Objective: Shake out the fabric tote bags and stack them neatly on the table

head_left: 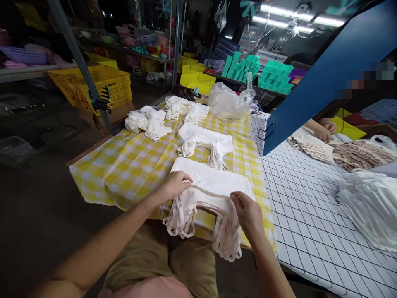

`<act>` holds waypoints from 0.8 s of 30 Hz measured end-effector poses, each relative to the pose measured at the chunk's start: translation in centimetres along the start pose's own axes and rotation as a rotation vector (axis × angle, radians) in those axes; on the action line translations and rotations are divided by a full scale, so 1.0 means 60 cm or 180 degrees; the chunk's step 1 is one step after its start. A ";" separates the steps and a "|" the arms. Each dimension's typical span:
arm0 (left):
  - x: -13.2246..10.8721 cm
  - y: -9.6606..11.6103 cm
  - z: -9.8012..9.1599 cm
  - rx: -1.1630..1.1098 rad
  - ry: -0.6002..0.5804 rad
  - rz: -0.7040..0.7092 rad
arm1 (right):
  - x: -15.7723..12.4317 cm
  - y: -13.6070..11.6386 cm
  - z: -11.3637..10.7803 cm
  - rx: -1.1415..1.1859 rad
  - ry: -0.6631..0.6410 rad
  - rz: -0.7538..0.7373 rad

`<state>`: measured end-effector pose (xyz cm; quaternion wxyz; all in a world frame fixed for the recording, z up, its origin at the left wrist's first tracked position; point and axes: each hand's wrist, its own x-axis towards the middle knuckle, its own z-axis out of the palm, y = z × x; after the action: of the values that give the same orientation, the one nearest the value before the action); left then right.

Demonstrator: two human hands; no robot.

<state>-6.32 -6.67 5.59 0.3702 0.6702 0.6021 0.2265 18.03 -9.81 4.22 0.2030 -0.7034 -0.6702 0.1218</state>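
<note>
In front of me on the yellow checked tablecloth [124, 165] lies a stack of white strappy tops [214, 176], their looped straps hanging over the near edge of the table. My left hand [177, 184] pinches the upper top of this stack at its left side. On the right side, my right hand [248, 209] has thumb and fingers closed on the same top's edge. The fabric between my hands is stretched out nearly flat. Just beyond lies another pile of white tops [206, 136], straps toward me.
Farther back are more white garments [149, 120] and a clear plastic bag [228, 101]. A blue panel [310, 91] slants down at the right. Past it, another person's hands [324, 131] work by beige garments [313, 147]. White strapped pieces [369, 203] lie on the grid-patterned table [297, 219].
</note>
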 end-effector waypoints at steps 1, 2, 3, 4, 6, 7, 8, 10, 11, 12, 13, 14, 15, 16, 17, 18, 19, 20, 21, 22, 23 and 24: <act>0.009 0.001 -0.005 -0.0015 -0.0048 -0.0004 | 0.009 0.001 -0.001 0.0113 -0.0009 -0.0018; 0.020 0.001 -0.009 -0.0040 -0.0135 -0.0029 | 0.018 0.003 -0.001 0.0222 -0.0019 -0.0003; 0.031 -0.001 -0.011 -0.0073 -0.0228 -0.0055 | 0.027 0.005 -0.001 0.0322 -0.0033 0.0052; 0.042 -0.004 -0.012 -0.0107 -0.0294 -0.0071 | 0.036 0.008 0.000 0.0412 -0.0053 0.0135; 0.064 -0.014 -0.009 -0.0172 -0.0317 -0.0066 | 0.052 0.014 0.003 0.0533 -0.0093 0.0316; 0.073 -0.021 -0.006 -0.0213 -0.0301 -0.0056 | 0.059 0.018 0.005 0.0569 -0.0111 0.0385; 0.080 -0.027 -0.003 -0.0270 -0.0303 -0.0050 | 0.064 0.021 0.008 0.0594 -0.0130 0.0436; 0.090 -0.039 0.002 -0.0423 -0.0363 -0.0041 | 0.071 0.028 0.014 0.0637 -0.0148 0.0493; 0.092 -0.043 0.003 -0.0504 -0.0394 -0.0040 | 0.073 0.031 0.017 0.0661 -0.0146 0.0510; 0.093 -0.045 0.004 -0.0584 -0.0427 -0.0041 | 0.073 0.033 0.019 0.0683 -0.0145 0.0517; 0.093 -0.047 0.004 -0.0659 -0.0460 -0.0044 | 0.074 0.035 0.021 0.0694 -0.0142 0.0522; 0.094 -0.048 0.003 -0.0728 -0.0496 -0.0052 | 0.074 0.035 0.022 0.0694 -0.0137 0.0529; 0.094 -0.048 0.002 -0.0785 -0.0534 -0.0066 | 0.074 0.035 0.022 0.0686 -0.0137 0.0543; 0.095 -0.047 0.002 -0.0834 -0.0569 -0.0087 | 0.073 0.034 0.022 0.0677 -0.0147 0.0563; 0.095 -0.047 0.001 -0.0866 -0.0583 -0.0105 | 0.073 0.033 0.022 0.0670 -0.0157 0.0588; 0.095 -0.046 0.001 -0.0882 -0.0576 -0.0117 | 0.073 0.031 0.021 0.0672 -0.0159 0.0612; 0.093 -0.045 0.001 -0.0892 -0.0549 -0.0134 | 0.072 0.030 0.020 0.0678 -0.0151 0.0635; 0.090 -0.043 0.000 -0.0919 -0.0512 -0.0145 | 0.070 0.028 0.019 0.0695 -0.0136 0.0649; 0.084 -0.042 -0.001 -0.0969 -0.0462 -0.0156 | 0.068 0.027 0.017 0.0724 -0.0116 0.0669; 0.075 -0.040 -0.003 -0.1049 -0.0406 -0.0161 | 0.064 0.026 0.015 0.0771 -0.0103 0.0700; 0.064 -0.039 -0.005 -0.1162 -0.0349 -0.0159 | 0.059 0.025 0.012 0.0848 -0.0117 0.0745; 0.050 -0.039 -0.008 -0.1297 -0.0309 -0.0155 | 0.053 0.025 0.009 0.0956 -0.0166 0.0805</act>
<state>-7.66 -3.64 3.70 0.5320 0.5769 0.5413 0.3021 19.38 -6.63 3.39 0.2714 -0.7404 -0.5558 0.2631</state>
